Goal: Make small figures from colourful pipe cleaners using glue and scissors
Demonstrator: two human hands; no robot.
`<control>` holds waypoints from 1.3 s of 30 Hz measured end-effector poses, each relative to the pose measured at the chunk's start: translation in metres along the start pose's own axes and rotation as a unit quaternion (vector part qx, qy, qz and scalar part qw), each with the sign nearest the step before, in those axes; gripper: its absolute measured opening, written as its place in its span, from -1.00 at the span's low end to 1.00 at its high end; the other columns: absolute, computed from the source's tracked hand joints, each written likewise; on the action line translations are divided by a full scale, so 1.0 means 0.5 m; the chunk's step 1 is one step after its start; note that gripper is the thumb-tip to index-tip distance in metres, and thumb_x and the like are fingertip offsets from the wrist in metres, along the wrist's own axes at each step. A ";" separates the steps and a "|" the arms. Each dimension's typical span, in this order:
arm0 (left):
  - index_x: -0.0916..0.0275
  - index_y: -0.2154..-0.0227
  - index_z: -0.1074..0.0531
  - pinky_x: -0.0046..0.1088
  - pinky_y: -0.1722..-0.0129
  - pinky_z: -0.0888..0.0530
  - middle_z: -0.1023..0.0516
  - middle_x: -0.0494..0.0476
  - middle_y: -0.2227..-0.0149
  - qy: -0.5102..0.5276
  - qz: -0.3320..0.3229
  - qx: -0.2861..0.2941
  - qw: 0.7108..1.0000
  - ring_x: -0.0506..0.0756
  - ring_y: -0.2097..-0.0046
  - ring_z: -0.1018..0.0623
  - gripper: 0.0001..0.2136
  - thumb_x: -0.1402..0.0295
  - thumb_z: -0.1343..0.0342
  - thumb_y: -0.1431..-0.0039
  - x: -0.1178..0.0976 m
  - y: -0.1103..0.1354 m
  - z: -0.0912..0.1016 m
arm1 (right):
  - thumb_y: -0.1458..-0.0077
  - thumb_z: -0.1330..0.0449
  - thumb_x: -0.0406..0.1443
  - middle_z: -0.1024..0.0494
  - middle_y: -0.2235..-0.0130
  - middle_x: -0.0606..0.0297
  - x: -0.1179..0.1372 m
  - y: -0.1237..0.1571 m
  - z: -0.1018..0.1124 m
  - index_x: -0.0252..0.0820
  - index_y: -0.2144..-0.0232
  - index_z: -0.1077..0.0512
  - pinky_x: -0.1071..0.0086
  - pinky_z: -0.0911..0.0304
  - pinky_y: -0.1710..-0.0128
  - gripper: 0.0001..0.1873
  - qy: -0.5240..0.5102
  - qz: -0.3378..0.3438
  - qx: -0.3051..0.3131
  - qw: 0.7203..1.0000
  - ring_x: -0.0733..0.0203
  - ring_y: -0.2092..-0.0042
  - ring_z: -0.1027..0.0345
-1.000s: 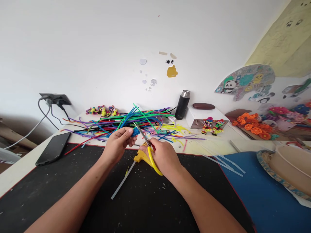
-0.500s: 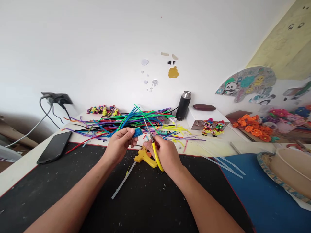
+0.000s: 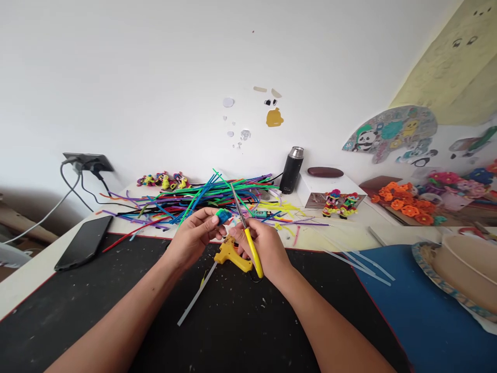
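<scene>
Blue-and-green piece (image 3: 222, 216) up in the air, pinched tight between the thumb and fingers of the left hand (image 3: 196, 230), just in front of the pile of fuzzy stems (image 3: 202, 196) that sprawled along the back edge of the desk (image 3: 23, 285)! Across from it, the right hand (image 3: 267, 246) had its fingers closed round the yellow-handled scissors (image 3: 254, 254), blades aimed at that same back edge, standing apart from the piece. Right below, between the two hands, lay the yellow glue gun (image 3: 234, 257) near the far edge of the black mat (image 3: 217, 336), a pale glue stick (image 3: 192, 299) running out toward the near edge; whether the right fingers touched the gun, one could not tell. Over by the desk's left edge lay a dark phone (image 3: 83, 242), and at the back edge, right of the pile, stood a black flask (image 3: 292, 171), close beside a white box (image 3: 330, 187).
</scene>
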State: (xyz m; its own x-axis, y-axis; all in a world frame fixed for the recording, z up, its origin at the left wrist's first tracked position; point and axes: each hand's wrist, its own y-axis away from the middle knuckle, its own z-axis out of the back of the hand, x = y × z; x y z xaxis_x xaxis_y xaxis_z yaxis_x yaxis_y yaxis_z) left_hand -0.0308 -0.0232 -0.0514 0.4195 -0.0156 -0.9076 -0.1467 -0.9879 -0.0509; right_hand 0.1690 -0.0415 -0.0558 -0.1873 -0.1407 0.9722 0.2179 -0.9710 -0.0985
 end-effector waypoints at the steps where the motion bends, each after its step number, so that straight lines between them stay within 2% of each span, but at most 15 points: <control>1: 0.25 0.28 -0.59 -0.46 0.35 -0.60 -0.67 0.12 0.35 -0.005 0.006 0.013 1.000 0.05 0.40 -0.64 -0.67 0.23 -0.56 0.02 0.001 0.001 -0.001 | -0.20 -0.33 0.13 -0.52 0.53 0.39 -0.002 0.000 -0.001 -0.11 0.24 -0.52 0.44 -0.34 0.54 -0.55 -0.013 -0.003 0.001 1.000 0.23 0.55 -0.44; 6: 0.23 0.29 -0.59 -0.48 0.32 -0.58 -0.64 0.05 0.36 -0.041 0.009 0.068 0.997 0.03 0.38 -0.61 -0.69 0.32 -0.58 0.05 -0.001 0.010 -0.013 | -0.21 -0.32 0.13 -0.54 0.51 0.37 -0.002 0.000 -0.001 -0.11 0.24 -0.50 0.44 -0.38 0.55 -0.55 -0.020 -0.007 0.002 1.000 0.22 0.53 -0.47; 9: 0.20 0.18 -0.64 -0.46 0.29 -0.57 -0.68 0.10 0.24 -0.067 0.002 0.081 0.994 0.05 0.32 -0.61 -0.64 0.33 -0.58 0.05 -0.002 0.014 -0.019 | -0.21 -0.33 0.12 -0.55 0.50 0.37 0.005 0.002 0.001 -0.11 0.25 -0.51 0.44 -0.38 0.53 -0.57 -0.009 0.000 0.006 1.000 0.23 0.53 -0.47; 12: 0.22 0.21 -0.68 -0.45 0.26 -0.55 -0.69 0.13 0.24 -0.095 0.003 0.082 0.992 0.07 0.28 -0.60 -0.67 0.28 -0.57 0.05 0.000 0.014 -0.018 | -0.21 -0.33 0.11 -0.56 0.49 0.36 0.006 0.002 0.001 -0.10 0.24 -0.52 0.44 -0.38 0.52 -0.58 -0.004 0.002 0.007 1.000 0.22 0.52 -0.48; 15: 0.22 0.27 -0.68 -0.41 0.25 -0.54 -0.68 0.12 0.28 -0.116 -0.009 0.042 0.992 0.10 0.27 -0.59 -0.69 0.23 -0.58 0.07 0.003 0.010 -0.010 | -0.19 -0.34 0.13 -0.57 0.47 0.35 0.000 0.001 -0.002 -0.09 0.23 -0.52 0.42 -0.41 0.50 -0.56 -0.018 -0.007 0.003 1.000 0.19 0.50 -0.51; 19: 0.20 0.28 -0.64 -0.36 0.21 -0.54 -0.64 0.07 0.31 -0.150 -0.069 -0.036 0.986 0.10 0.27 -0.58 -0.69 0.22 -0.55 0.05 0.000 0.002 0.000 | -0.19 -0.35 0.13 -0.58 0.46 0.34 -0.003 0.000 -0.003 -0.10 0.22 -0.52 0.39 -0.44 0.43 -0.55 -0.045 -0.009 0.006 0.999 0.16 0.45 -0.55; 22: 0.19 0.29 -0.60 -0.36 0.21 -0.53 -0.62 0.05 0.32 -0.196 -0.101 -0.072 0.973 0.10 0.28 -0.56 -0.68 0.20 -0.55 0.06 -0.008 0.001 0.000 | -0.16 -0.36 0.14 -0.61 0.42 0.32 0.002 0.002 -0.001 -0.11 0.18 -0.52 0.37 -0.43 0.37 -0.52 -0.042 0.001 0.016 0.999 0.12 0.39 -0.60; 27: 0.20 0.23 -0.59 -0.31 0.13 -0.54 -0.65 0.10 0.25 -0.247 -0.133 -0.100 0.955 0.15 0.19 -0.61 -0.66 0.15 -0.50 0.00 -0.017 0.009 -0.011 | -0.09 -0.43 0.12 -0.65 0.38 0.29 0.015 0.007 0.005 -0.13 0.08 -0.53 0.33 -0.43 0.31 -0.46 0.026 0.013 0.023 0.999 0.09 0.33 -0.60; 34: 0.17 0.17 -0.59 -0.32 0.19 -0.57 -0.67 0.10 0.27 -0.255 -0.176 -0.126 0.943 0.18 0.21 -0.62 -0.64 0.14 -0.49 -0.02 -0.016 0.012 -0.003 | -0.06 -0.47 0.10 -0.72 0.24 0.22 0.026 0.011 0.003 -0.12 -0.03 -0.51 0.24 -0.47 0.13 -0.37 0.022 0.014 0.064 0.998 -0.05 0.15 -0.67; 39: 0.15 0.13 -0.62 -0.31 0.18 -0.54 -0.68 0.10 0.25 -0.316 -0.192 -0.138 0.919 0.17 0.23 -0.62 -0.66 0.13 -0.45 -0.09 -0.017 0.013 0.001 | -0.11 -0.41 0.13 -0.68 0.32 0.23 0.028 0.012 0.006 -0.13 -0.01 -0.55 0.32 -0.34 0.32 -0.40 0.144 0.031 0.036 0.988 0.03 0.30 -0.58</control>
State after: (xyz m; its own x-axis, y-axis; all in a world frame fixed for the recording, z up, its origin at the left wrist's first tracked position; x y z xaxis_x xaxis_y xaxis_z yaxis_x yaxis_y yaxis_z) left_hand -0.0355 -0.0294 -0.0444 -0.2237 0.3487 -0.9101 0.1728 -0.9048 -0.3891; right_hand 0.1704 -0.0487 -0.0421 -0.4336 -0.2583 0.8633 0.3039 -0.9438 -0.1297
